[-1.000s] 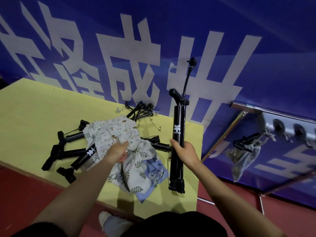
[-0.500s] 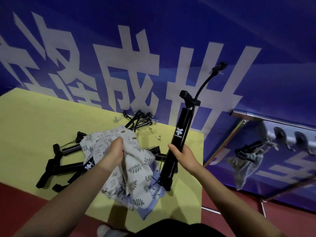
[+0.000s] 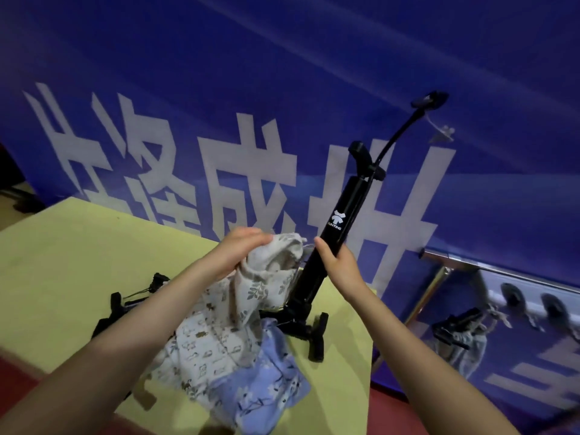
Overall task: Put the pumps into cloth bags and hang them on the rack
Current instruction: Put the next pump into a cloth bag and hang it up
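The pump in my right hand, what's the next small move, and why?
Probably bring the lower end of the pump to the mouth of the leaf-print cloth bag and ease it in. The right hand grips the barrel, tilted, and the left hand holds the bag's gathered top raised right beside it.

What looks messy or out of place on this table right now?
Nothing looks damaged or spilled. The cloth bags lie in a crumpled heap that droops over the near edge of the yellow table, and the spare pumps lie jumbled partly beneath them. The pump in the right hand leans tilted, its hose sticking up.
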{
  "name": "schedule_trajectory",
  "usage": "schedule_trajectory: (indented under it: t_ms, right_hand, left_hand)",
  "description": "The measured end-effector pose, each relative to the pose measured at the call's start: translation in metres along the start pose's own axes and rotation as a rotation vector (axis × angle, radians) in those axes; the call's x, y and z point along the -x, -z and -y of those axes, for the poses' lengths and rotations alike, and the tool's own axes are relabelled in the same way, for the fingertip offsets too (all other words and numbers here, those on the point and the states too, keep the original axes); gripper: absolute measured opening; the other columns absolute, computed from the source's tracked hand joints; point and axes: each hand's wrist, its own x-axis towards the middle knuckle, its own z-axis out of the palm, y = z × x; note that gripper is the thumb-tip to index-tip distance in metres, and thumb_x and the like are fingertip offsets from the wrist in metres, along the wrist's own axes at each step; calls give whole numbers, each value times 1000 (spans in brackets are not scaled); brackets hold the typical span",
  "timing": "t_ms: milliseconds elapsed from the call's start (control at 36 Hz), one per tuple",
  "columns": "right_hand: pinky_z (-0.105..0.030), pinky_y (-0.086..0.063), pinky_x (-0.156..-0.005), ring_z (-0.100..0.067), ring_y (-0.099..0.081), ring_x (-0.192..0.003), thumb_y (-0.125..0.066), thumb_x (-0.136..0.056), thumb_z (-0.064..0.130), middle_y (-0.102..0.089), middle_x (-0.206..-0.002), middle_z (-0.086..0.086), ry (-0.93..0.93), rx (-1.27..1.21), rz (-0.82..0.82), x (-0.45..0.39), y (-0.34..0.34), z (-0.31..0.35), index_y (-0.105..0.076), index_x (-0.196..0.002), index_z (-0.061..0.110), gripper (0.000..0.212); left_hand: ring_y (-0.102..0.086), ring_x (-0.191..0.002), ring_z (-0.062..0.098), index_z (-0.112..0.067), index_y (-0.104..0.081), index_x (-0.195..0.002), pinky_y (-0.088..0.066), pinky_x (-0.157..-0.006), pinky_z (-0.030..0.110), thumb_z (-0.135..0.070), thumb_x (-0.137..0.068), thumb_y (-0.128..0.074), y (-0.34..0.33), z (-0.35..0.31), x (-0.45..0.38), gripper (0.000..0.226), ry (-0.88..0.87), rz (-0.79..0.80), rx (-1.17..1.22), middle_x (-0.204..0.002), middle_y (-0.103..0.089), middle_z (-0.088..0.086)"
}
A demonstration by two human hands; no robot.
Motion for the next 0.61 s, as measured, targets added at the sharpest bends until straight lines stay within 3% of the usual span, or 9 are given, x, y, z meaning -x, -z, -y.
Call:
schedule_trajectory:
  t_ms: [111,194,278,361,444,500,528,583,611]
  right_hand:
    - [-29,-43,-63,-16,-53,-67,-51,-98,38,-50,-73,-6,30,-31,-32,1,2,3,-48,-81,12,32]
    - [-31,-45,-65,-17,-55,-70,-51,-98,38,-51,-75,-7,49,-64,-51,4,2,3,-49,-82,11,31]
    - [-26,-49,-66,-14,-61,-75,-50,-99,38,-59,-76,-1,37,-70,-76,7,-1,4,-52,-83,13,30]
    - [-24,-50,-67,-12,-63,-80,-51,-98,39,-62,-81,1,41,-66,-82,9,-14,5,-54,-82,20,25]
    - [-12,-44,-58,-5,-61,-73,-53,-98,37,-61,-78,4,58,-58,-64,14,-32,1,-58,-87,14,25]
    - [-10,-43,-57,-1,-61,-71,-54,-97,37,-63,-79,5,64,-57,-41,17,-45,-3,-61,-92,9,29]
    - [-13,-43,-59,-1,-61,-71,-54,-97,37,-63,-79,6,65,-60,-32,19,-50,-6,-61,-93,9,29]
    - [-17,-44,-63,0,-60,-73,-56,-96,37,-62,-79,9,68,-69,-25,23,-60,-9,-59,-95,12,25]
    - [-17,-44,-63,0,-60,-74,-56,-96,37,-62,-80,10,71,-75,-25,25,-64,-11,-59,-97,12,25]
  left_hand:
    - [-51,-72,16,-20,-58,-78,-37,-70,31,-56,-65,-64,2,34,10,39,109,-61,-222,-74,-54,6]
    - [-45,-60,15,-17,-50,-67,-36,-63,28,-41,-93,-57,-4,54,26,35,108,-63,-294,-62,-46,3]
    - [-50,-76,15,-17,-54,-82,-39,-69,28,-33,-101,-45,-14,67,42,26,120,-54,-324,-79,-52,1]
    - [-53,-97,12,-12,-61,-100,-37,-89,27,-22,-103,-41,-27,72,52,23,184,-51,-164,-100,-55,-5]
    - [-45,-123,19,-7,-49,-132,-31,-106,32,-19,-102,-41,-37,72,58,33,308,-121,179,-120,-50,-1]
    - [-52,-121,27,-5,-54,-121,-35,-111,42,-24,-98,-46,-38,75,58,31,362,-194,321,-118,-60,7]
    - [-56,-115,29,0,-57,-118,-39,-109,46,-30,-90,-52,-36,82,54,42,369,-220,361,-112,-63,14]
    - [-59,-101,30,5,-60,-106,-43,-102,49,-39,-75,-55,-31,87,53,54,372,-214,405,-106,-60,18]
    - [-57,-97,31,5,-60,-100,-44,-101,49,-37,-80,-53,-29,81,57,47,356,-204,413,-103,-57,19]
